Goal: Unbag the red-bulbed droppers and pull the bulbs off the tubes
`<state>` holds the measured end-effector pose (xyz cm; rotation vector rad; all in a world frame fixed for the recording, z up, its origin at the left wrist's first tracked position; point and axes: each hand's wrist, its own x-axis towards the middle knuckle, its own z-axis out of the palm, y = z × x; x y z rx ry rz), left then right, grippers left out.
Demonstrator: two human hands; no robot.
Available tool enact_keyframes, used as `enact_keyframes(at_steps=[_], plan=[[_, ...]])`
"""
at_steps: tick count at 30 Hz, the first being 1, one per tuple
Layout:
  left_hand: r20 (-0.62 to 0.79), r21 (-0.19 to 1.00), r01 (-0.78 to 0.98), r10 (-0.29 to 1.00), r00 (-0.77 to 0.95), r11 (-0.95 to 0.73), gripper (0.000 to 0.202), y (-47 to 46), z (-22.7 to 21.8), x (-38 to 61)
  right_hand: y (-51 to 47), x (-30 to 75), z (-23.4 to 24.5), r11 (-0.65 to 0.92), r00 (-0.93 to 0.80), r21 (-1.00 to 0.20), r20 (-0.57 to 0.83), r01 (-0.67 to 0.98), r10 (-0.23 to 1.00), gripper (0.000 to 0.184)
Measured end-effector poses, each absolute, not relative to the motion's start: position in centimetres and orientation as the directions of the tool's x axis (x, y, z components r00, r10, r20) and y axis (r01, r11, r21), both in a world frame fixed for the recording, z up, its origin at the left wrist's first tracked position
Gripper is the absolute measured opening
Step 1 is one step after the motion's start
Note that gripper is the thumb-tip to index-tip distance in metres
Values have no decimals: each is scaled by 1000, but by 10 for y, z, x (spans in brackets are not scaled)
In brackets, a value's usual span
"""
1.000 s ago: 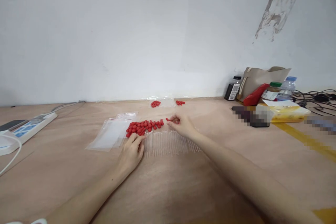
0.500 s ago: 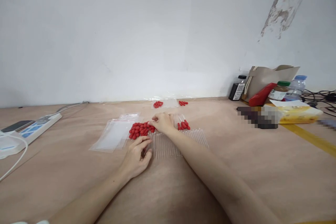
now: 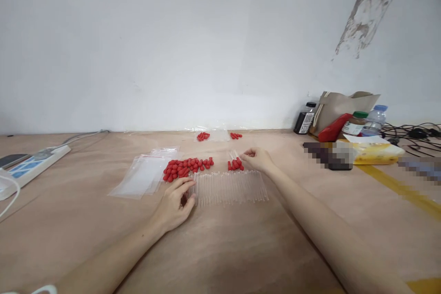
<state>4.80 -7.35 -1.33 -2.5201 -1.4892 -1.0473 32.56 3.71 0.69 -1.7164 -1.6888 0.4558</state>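
A row of several clear glass tubes [image 3: 231, 187] lies side by side on the tan table. My left hand [image 3: 175, 203] rests at the row's left end, fingers curled against the outermost tube. Just behind the row lies a pile of small red caps [image 3: 186, 167]. To its right sits a smaller cluster of red caps [image 3: 234, 164] on a few clear tubes. My right hand [image 3: 257, 159] is at that cluster's right edge, fingertips pinched together; whether they hold a cap I cannot make out.
Clear zip bags [image 3: 144, 175] lie left of the cap pile. Two small bagged lots of red caps [image 3: 218, 136] sit near the wall. A power strip [image 3: 30, 168] is at far left. Bottles, a paper bag [image 3: 344, 106] and a yellow tissue pack [image 3: 372, 152] crowd the right.
My right hand moved from the main red pile rightward to the smaller cluster of caps. My left hand stayed at the left end of the tube row.
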Motion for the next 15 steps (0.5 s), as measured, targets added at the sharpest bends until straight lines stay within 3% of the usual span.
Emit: enact_keyframes(at_steps=[4,15], plan=[[567,316,779,766,302,-541,26,-73,-14,47,40,319,-6,27,113,-708,149,706,982,39],[531,463,751,826,190,-471,26,-69,-14,43,43,309,-15,15,189,-789,166,614,968,26]])
